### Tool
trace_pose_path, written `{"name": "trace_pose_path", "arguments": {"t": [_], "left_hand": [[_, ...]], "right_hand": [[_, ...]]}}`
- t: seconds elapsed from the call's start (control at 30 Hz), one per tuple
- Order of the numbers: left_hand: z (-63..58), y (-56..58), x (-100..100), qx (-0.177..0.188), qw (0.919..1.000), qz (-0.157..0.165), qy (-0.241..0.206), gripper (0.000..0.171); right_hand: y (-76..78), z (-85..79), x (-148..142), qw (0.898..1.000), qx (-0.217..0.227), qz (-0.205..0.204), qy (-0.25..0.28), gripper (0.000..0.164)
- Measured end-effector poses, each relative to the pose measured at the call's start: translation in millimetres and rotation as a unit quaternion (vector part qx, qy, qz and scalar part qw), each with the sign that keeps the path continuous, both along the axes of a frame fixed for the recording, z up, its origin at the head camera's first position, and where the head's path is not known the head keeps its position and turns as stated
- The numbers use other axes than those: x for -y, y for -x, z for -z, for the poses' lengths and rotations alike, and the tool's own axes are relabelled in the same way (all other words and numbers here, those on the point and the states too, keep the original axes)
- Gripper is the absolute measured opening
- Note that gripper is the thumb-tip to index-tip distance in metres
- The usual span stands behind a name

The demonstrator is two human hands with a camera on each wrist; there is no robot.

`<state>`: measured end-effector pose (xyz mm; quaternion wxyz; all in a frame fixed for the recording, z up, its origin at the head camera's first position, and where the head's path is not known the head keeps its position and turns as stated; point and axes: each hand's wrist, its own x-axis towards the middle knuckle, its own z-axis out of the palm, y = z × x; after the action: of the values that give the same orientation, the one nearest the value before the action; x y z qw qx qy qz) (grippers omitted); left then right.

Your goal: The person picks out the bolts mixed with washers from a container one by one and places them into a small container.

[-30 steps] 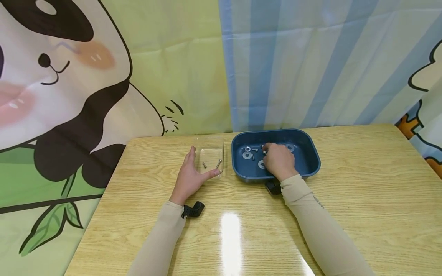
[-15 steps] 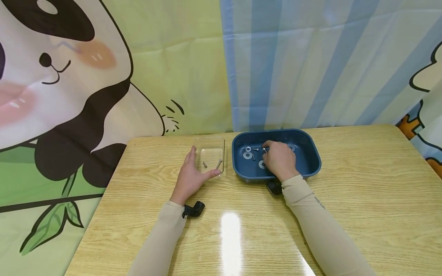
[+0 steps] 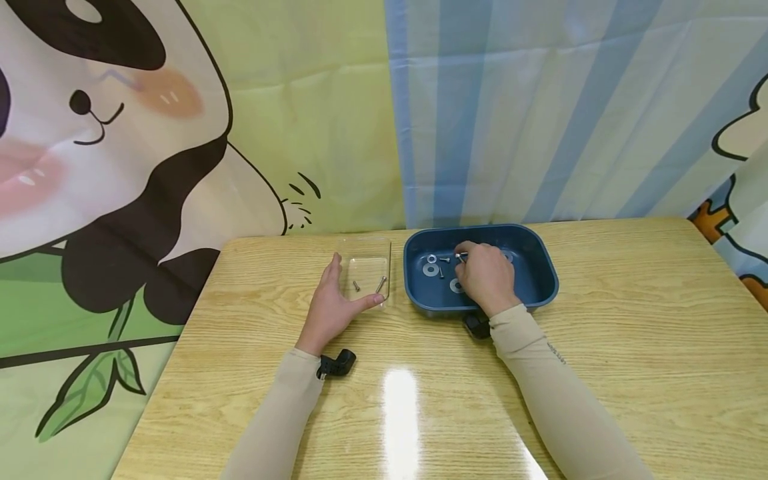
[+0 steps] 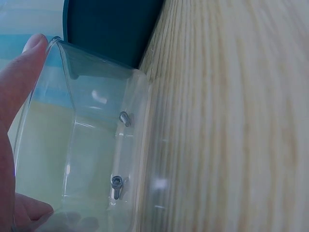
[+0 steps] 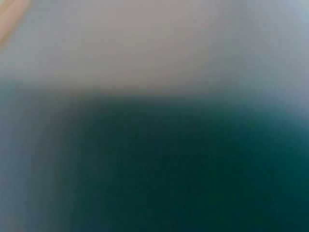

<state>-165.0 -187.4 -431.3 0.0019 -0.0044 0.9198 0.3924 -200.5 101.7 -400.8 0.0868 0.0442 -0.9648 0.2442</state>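
Note:
At the left, my left hand [image 3: 333,303] holds a clear plastic box [image 3: 366,248], its thumb along the near side and its fingers at the left side. Two screws lie in this box; one screw [image 4: 117,182] shows its socket head in the left wrist view. My right hand [image 3: 487,277] reaches into a dark blue tray [image 3: 543,293], fingers curled, pinching a small screw [image 3: 461,255] at the fingertips. Left of that hand in the tray lie several washers and small screws, among them a large washer [image 3: 431,269]. The right wrist view is mostly a dark blur.
The wooden table [image 3: 630,320] carries both containers side by side near its back edge. Behind it hangs a printed curtain [image 3: 510,120] with a panda and blue stripes. A black wrist camera [image 3: 339,363] sits on the left sleeve, another black camera [image 3: 476,327] below the tray's front rim.
The right hand's fingertips have lifted slightly, and the screw at them has turned to lie more level. The left hand and the clear box have stayed in place.

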Motion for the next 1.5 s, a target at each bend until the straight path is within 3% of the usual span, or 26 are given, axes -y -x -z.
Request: {"name": "trace_pose_path", "arguments": {"t": [0.37,1.5], "left_hand": [[1.0,0.5,0.0,0.0,1.0,-0.001,0.003,0.133],[-0.8,-0.5,0.3,0.009,1.0,-0.003,0.002,0.135]], "right_hand": [[-1.5,-0.9,1.9,0.999,-0.04,-0.014,0.009,0.031],[-15.9,-8.9,25.4,0.994,-0.089,-0.055,0.014,0.028]]}}
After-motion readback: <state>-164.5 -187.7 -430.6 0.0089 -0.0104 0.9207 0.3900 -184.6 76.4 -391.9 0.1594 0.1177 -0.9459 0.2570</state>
